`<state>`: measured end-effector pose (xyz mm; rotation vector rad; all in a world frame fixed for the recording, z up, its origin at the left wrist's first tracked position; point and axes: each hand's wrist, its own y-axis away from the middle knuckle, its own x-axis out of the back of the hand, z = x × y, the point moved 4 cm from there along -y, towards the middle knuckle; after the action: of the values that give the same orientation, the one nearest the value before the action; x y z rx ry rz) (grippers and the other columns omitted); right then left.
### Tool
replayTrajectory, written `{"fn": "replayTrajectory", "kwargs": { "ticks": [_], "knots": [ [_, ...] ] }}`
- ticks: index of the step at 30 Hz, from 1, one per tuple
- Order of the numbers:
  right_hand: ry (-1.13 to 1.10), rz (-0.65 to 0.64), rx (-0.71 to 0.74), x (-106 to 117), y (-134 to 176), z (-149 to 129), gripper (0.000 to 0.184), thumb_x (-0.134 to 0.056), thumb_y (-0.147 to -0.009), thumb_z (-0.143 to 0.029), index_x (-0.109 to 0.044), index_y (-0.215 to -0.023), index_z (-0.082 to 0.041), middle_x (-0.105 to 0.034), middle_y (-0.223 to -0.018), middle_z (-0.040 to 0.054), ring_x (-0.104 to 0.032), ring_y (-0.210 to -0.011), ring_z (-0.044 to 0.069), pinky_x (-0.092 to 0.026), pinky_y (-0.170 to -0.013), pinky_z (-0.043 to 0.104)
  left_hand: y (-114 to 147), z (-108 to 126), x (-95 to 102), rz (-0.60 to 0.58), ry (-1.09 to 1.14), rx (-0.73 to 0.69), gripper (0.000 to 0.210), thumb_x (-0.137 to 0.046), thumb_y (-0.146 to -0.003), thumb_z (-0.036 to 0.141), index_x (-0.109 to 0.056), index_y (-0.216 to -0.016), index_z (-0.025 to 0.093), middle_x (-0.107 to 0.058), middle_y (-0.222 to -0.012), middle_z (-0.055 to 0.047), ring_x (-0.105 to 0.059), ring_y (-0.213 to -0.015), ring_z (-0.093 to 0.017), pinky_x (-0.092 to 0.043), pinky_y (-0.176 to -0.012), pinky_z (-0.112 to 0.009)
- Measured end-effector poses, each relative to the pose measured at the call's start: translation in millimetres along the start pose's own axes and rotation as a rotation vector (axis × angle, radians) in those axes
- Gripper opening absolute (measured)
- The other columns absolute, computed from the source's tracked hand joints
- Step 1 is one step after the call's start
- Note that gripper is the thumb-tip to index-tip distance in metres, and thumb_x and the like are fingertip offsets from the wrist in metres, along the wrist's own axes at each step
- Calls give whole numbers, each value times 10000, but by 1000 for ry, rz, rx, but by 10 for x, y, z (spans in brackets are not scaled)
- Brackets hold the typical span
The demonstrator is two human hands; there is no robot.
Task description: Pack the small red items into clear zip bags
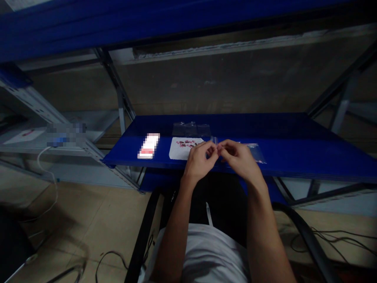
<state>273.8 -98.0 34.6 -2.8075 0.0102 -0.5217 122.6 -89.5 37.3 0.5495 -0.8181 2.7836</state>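
My left hand [202,158] and my right hand [235,155] meet over the front of the blue shelf [294,151], fingers closed in a pinch. A small clear plastic bag [214,140] shows just past the fingertips, held between both hands; its lower part is hidden. Left of my hands lies a white sheet of paper [178,153] with several small pink and dark pieces [185,144] on it. Beyond the paper, several clear zip bags [190,129] lie flat. Another clear bag [258,153] with something pinkish at its edges lies beside my right hand.
A lit phone [149,146], its screen blurred out, lies at the shelf's left. Overhead runs a blue upper shelf [176,23]. Grey shelving [94,125] with a white cable [54,177] stands to the left. Black chair armrests [303,232] flank my lap; cables lie on the floor.
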Motion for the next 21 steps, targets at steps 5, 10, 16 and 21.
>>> {"fn": "replayTrajectory", "kwargs": {
  "ticks": [5,10,16,21],
  "knots": [
    [117,-51,57,43,19,-59,197,-617,-892,-380,-717,-880,-210,-771,-842,70,-686,-743,230,-507,-638,313,21,72,14,-45,-139,-102,131,-596,-938,162,-643,-823,206,-688,-858,-25,-646,-824,-167,-498,-785,-271],
    [301,-41,108,151,67,-105,171,-597,-875,-345,-692,-816,-216,-743,-761,47,-664,-679,209,-458,-652,308,29,80,-50,-59,-141,-96,127,-620,-925,155,-656,-819,216,-738,-887,-25,-693,-850,-186,-506,-833,-291],
    [333,8,129,270,116,-133,152,-628,-868,-360,-664,-815,-221,-730,-734,39,-652,-647,197,-453,-640,295,43,169,-157,23,-167,-76,75,-644,-919,163,-674,-931,230,-768,-967,-40,-713,-944,-221,-507,-929,-350],
    [305,22,126,298,130,-131,158,-614,-895,-357,-658,-839,-217,-741,-801,48,-678,-725,211,-470,-668,299,80,231,-237,96,-269,-56,129,-577,-982,195,-661,-887,220,-733,-919,-66,-682,-902,-228,-498,-892,-352]
  ]
}}
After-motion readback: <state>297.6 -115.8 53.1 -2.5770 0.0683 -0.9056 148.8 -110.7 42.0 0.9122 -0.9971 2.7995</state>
